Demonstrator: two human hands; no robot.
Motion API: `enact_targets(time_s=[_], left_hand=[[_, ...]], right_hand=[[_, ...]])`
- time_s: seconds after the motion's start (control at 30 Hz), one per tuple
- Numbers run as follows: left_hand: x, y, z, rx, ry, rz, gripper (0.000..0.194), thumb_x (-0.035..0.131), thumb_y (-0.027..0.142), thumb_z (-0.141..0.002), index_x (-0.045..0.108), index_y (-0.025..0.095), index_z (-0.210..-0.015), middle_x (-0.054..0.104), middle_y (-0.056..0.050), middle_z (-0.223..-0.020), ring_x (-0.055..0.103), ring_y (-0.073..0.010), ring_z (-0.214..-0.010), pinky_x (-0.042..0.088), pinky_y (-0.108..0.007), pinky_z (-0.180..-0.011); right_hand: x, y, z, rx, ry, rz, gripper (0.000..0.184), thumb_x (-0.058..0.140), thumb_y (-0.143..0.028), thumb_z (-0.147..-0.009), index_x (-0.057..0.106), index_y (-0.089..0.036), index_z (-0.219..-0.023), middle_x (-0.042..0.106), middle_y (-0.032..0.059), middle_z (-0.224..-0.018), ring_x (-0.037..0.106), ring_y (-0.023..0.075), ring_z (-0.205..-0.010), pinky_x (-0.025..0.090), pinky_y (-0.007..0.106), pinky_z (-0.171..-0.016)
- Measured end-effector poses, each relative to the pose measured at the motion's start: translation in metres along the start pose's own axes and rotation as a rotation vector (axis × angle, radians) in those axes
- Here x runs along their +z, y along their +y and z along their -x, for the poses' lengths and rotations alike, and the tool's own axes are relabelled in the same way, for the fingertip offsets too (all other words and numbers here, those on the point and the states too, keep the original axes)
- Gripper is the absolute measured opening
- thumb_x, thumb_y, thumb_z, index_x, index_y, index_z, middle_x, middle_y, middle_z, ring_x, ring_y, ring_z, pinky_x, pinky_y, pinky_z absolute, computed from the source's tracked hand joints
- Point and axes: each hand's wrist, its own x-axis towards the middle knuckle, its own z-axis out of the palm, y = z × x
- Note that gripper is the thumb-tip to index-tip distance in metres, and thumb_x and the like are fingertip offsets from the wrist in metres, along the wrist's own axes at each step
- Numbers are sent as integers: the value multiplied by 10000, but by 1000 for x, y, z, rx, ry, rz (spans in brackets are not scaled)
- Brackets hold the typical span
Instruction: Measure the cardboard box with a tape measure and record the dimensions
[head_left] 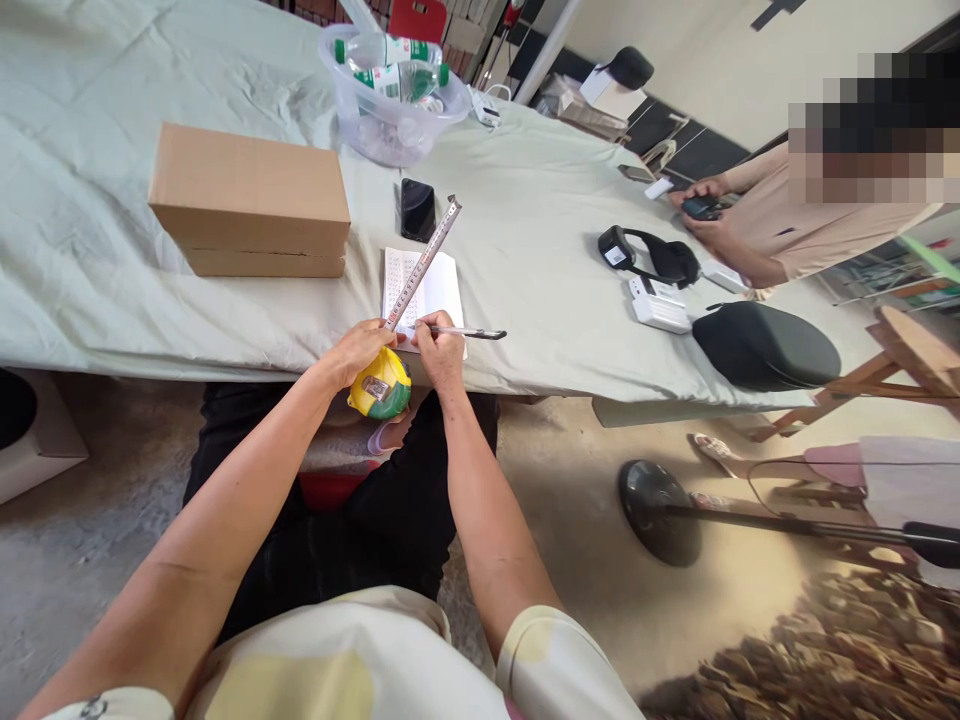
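Observation:
My left hand [361, 352] is closed on a tape measure [380, 384] with a yellow and green case, near the table's front edge. Its metal blade is pulled out and slants up and right across an open notebook [442, 285]. Rows of handwriting cover the notebook's left page. Between the fingers of my right hand [442, 350] is a pen [480, 333], its back end pointing right and its tip at the page. The blade's far end lies beside a black smartphone [418, 210] just above the notebook.
A closed cardboard box [251, 205] stands left of the notebook. Behind is a clear plastic basin [390, 135] with plastic bottles. To the right lie a black headset [649, 255], white devices [660, 305] and a black case [765, 345]. Another person [757, 215] holds a dark device across the table.

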Motion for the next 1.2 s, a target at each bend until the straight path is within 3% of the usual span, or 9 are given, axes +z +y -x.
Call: enact_targets(time_s=[0.37,0.63,0.8,1.0,1.2], left_hand=[[0,1,1,-10,-6,-6,65,587,151,-643,586,199,-686,716,-49,-806,595,-193,-707,454,-295,-651],[0,0,0,-5,-37,32,71,570,147,-643,576,192,-698,744,-70,-916,643,-194,-759,477,-300,-706],[0,1,1,-12,-22,11,90,577,148,-636,578,193,-714,733,-54,-853,614,-184,-705,459,-295,-656],[-1,0,0,3,-16,-9,63,609,154,-657,582,188,-703,751,-73,-905,629,-206,-805,477,-294,-699],[-1,0,-1,-37,-43,0,107,572,135,-670,575,182,-765,748,-71,-949,620,-177,-756,475,-279,-670]], right_hand=[[0,1,0,-9,3,24,140,505,-367,-833,511,-258,-746,602,-53,-599,616,162,-627,465,298,-697],[1,5,-1,-14,4,42,171,503,-406,-841,506,-258,-755,611,-42,-636,616,171,-654,455,304,-705],[2,5,-1,-31,2,53,158,500,-387,-835,506,-256,-747,608,-38,-631,612,175,-653,444,305,-697],[-1,1,0,-17,28,5,165,491,-366,-842,484,-251,-723,571,-56,-573,573,151,-582,443,282,-661],[2,5,-1,-37,37,64,170,482,-397,-834,485,-256,-738,590,-44,-613,594,169,-629,435,296,-680]])
